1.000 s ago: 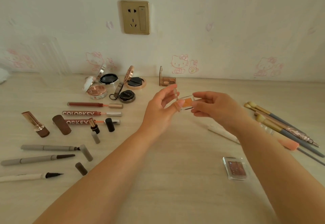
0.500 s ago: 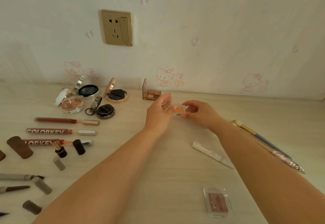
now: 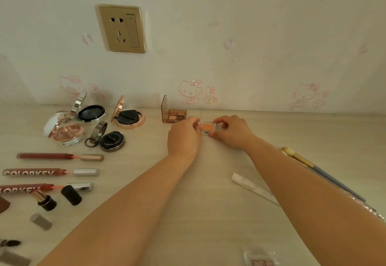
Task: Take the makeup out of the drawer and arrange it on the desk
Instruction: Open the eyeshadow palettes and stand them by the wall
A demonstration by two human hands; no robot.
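Head view: both hands meet at the back of the bench (image 3: 208, 213), near the wall. The left hand (image 3: 183, 136) and the right hand (image 3: 231, 133) each pinch an end of a small clear case with an orange pan (image 3: 208, 127), so both grips are closed on it. The case sits low, at or just above the bench surface; whether it is already touching down is hard to tell. It lies just right of the open eyeshadow palette (image 3: 174, 114), which stands with its lid up.

To the left are the open compacts (image 3: 92, 113) and, nearer, the lip gloss tubes (image 3: 60, 157). A white pen-shaped tube (image 3: 252, 187) lies beside the right forearm, brushes (image 3: 300, 159) lie further right, and another clear case (image 3: 261, 260) sits at the bottom edge.

The risk, as I judge it: the case is small and slick, so an uneven release could tip or skid it into the palette and knock the raised lid. Drawing the right forearm back carelessly could also sweep the white tube or the brushes.
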